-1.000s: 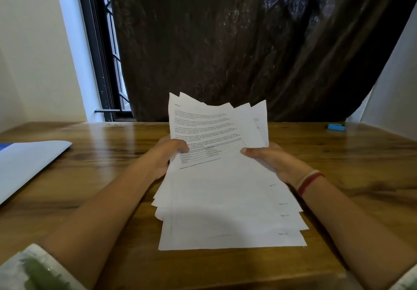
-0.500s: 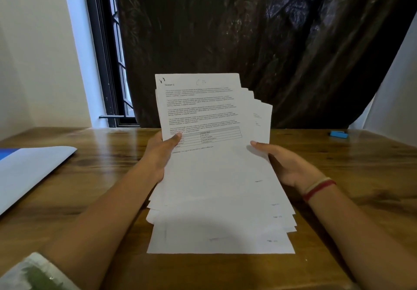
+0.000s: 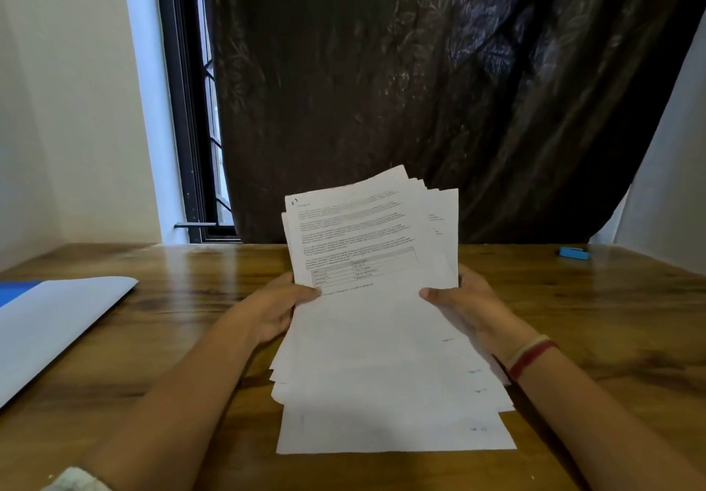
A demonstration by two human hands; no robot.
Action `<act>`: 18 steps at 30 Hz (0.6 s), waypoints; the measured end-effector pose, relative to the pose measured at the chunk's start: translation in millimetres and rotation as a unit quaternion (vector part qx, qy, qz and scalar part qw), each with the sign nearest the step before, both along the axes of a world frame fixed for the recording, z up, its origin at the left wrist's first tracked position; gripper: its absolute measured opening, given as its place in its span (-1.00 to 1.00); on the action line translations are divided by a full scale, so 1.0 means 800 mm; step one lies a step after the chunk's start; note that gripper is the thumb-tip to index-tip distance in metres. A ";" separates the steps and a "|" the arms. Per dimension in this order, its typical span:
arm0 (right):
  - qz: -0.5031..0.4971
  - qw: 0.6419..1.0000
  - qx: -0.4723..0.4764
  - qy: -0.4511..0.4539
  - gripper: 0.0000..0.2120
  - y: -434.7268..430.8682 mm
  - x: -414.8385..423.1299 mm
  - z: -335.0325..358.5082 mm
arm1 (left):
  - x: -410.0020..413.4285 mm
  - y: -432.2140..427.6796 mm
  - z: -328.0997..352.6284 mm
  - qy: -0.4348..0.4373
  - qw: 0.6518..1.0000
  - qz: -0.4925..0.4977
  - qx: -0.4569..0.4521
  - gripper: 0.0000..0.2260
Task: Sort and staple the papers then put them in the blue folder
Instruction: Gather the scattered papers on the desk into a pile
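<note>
A loose, uneven stack of printed papers (image 3: 382,338) stands tilted up over the middle of the wooden table (image 3: 573,318). My left hand (image 3: 277,311) grips its left edge, thumb on the front sheet. My right hand (image 3: 470,307) grips the right edge, thumb on top as well. The sheets fan out at top and bottom, and the lowest edges rest near the table's front. The blue folder (image 3: 49,322) lies open at the far left, mostly showing its pale inside with a blue strip. A small blue stapler (image 3: 573,253) sits at the back right.
A dark curtain (image 3: 420,89) hangs behind the table, with a black window frame (image 3: 183,108) to its left. White walls close in on both sides. Bare wood shows between the folder and the papers and to the right of my right arm.
The stack has tilted so its top leans to the right, and the sheets sit lower in view. Both hands have stayed at the paper's sides, my right thumb now pressing the front.
</note>
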State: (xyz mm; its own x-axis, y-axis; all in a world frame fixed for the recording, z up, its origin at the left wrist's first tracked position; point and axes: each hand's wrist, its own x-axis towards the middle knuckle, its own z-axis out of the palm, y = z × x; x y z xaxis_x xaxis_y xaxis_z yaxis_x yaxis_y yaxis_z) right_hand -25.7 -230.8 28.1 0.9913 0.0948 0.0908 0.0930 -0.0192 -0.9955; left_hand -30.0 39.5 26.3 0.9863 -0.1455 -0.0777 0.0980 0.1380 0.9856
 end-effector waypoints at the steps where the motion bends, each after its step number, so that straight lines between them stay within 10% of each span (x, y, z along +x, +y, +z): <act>1: -0.008 1.000 0.027 -0.003 -0.65 0.002 0.000 0.001 | -0.001 -0.001 -0.001 0.020 0.999 0.015 -0.020 -0.70; 10: 0.026 1.000 -0.016 -0.003 -0.65 0.008 -0.009 0.011 | -0.004 -0.032 0.008 -0.075 0.981 0.140 0.112 -0.71; 18: -0.121 0.948 0.007 -0.294 -0.60 0.052 -0.026 0.084 | -0.037 -0.035 0.064 -0.400 0.878 0.257 0.046 -0.74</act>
State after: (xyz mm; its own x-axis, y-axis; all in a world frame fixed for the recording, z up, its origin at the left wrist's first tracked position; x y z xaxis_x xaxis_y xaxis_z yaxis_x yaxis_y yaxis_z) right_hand -46.8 -189.4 95.7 0.7619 -0.1348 0.6335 0.6259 -0.0985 -0.7737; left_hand -59.5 11.3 77.6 0.6641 0.3062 0.6821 -0.6829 -0.1230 0.7201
